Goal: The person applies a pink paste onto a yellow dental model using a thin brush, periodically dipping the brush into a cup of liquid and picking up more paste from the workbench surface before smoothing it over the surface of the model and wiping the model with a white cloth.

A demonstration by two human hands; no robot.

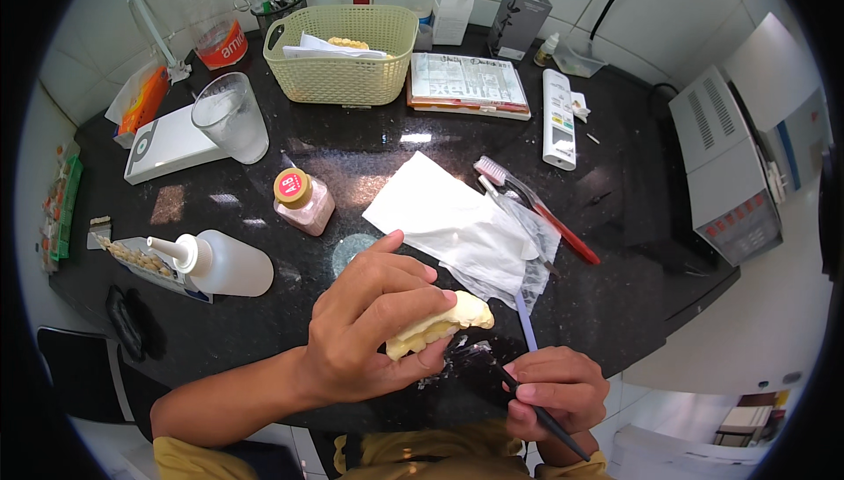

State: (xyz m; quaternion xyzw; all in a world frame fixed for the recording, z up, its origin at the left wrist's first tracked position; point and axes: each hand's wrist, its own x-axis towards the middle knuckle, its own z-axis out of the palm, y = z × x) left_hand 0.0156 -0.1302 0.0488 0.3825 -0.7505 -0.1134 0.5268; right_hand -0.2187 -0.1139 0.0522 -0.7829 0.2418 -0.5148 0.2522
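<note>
My left hand (374,317) grips a pale yellow plaster dental cast (444,323) just above the near edge of the black countertop (369,150). My right hand (554,388) sits lower right of it, closed around a thin dark-handled tool (545,414). The tool's pale bluish upper end (525,320) reaches up beside the cast. White crumbs lie on the counter under the cast.
A white tissue with a clear plastic bag (466,225) and a red-handled toothbrush (536,207) lie just beyond my hands. A small pink powder jar (301,201), a white squeeze bottle (220,262), a plastic cup (231,117), a green basket (343,54), a booklet and a white remote stand farther back. A white appliance (725,163) is at right.
</note>
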